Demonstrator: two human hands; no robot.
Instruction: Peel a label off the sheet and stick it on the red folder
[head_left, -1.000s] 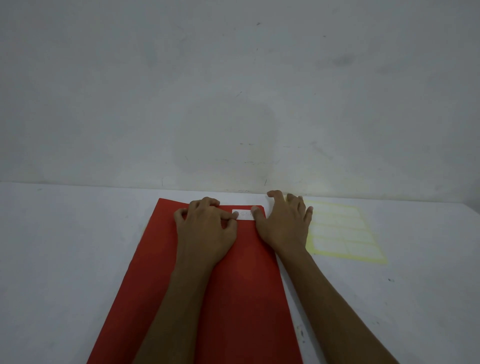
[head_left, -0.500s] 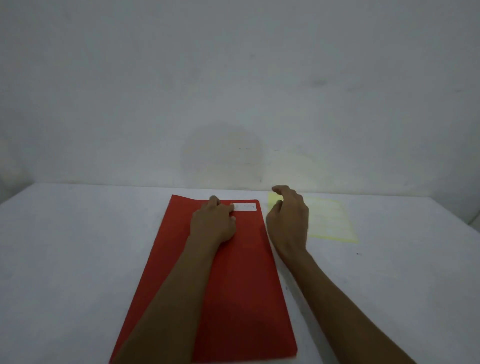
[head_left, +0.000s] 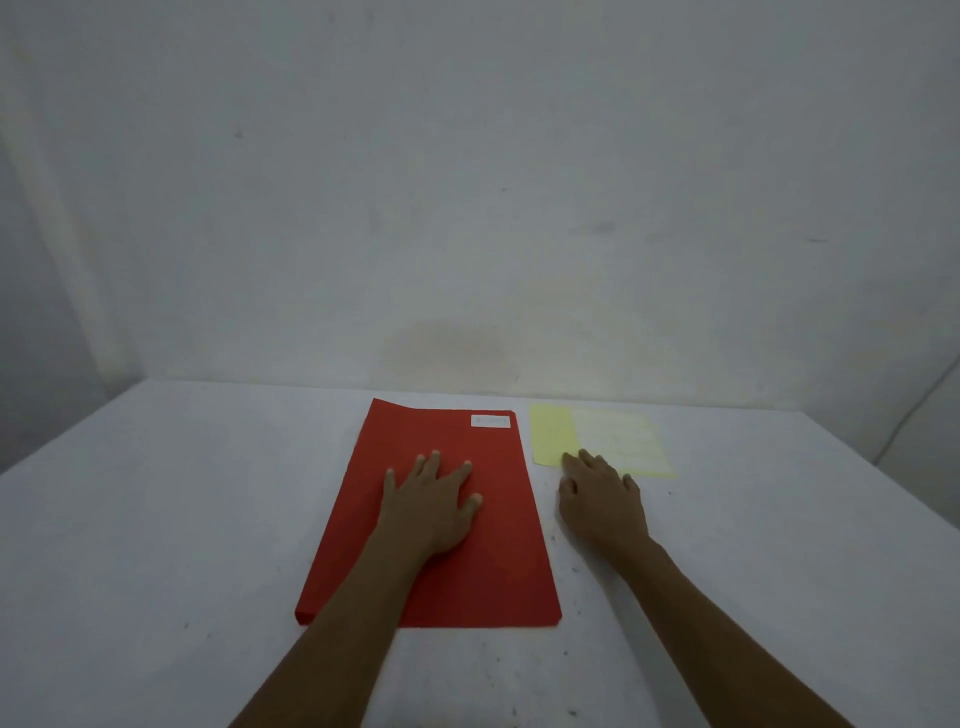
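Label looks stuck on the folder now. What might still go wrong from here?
The white label sits close to the red folder's far right corner, so an edge may lift. The left hand lies flat on the folder and might slide it. The right hand's fingertips touch the yellow sheet and may drag it.

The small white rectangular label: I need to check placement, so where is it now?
In the head view, the small white rectangular label sits flat at the far right corner of the red paper folder, left of the yellow label sheet.

White counter (head_left: 156, 519), speckled with dark flecks near the front. Red folder (head_left: 498, 561) lies flat at centre; yellow label sheet (head_left: 553, 434) just beside it on the right, apart, near the back edge.
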